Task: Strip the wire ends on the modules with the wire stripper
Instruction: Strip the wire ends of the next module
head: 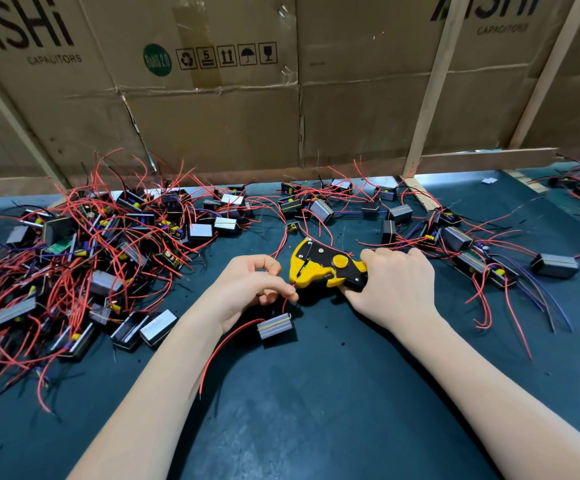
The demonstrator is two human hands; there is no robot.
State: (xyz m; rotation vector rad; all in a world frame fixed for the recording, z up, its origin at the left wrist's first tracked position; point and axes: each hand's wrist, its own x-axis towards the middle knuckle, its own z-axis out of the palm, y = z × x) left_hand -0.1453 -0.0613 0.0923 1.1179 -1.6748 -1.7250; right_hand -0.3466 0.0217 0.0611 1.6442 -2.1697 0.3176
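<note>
Both my forearms bare to the frame edge, no sleeves in view. My left hand point(254, 285) and right hand point(396, 278): ungloved, nails short.

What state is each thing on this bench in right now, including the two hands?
Left hand: fingers pinch a red wire at the stripper's mouth.
Right hand: grips the wire stripper by its handles.
Module: lies on the mat under the left hand, red leads attached.
Module pile: heaped and tangled at left.
Scattered modules: spread loosely at right.
</note>
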